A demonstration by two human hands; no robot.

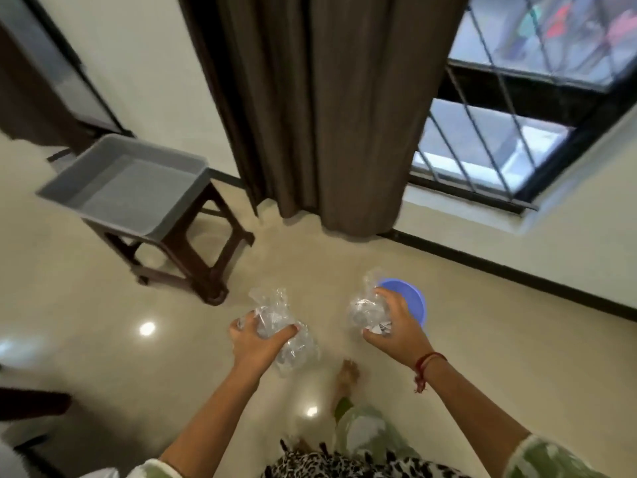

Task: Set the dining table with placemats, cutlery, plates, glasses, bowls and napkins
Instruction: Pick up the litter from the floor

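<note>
Head view shows two hands held apart over a shiny floor (482,339). The left hand (262,339) has its fingers wrapped around the left clear glasses (275,315). They are blurry, so I cannot tell how many there are. The right hand (396,326) grips the right clear glasses (365,310). It also holds a blue bowl (410,298), which sits just behind its fingers. A red thread (427,363) goes around the right wrist. Far ahead of the left hand, a grey tray (131,188) rests on a dark stool (193,250). A brown curtain (327,115) hangs ahead of both hands. A window (517,115) with bars is ahead of the right hand.
</note>
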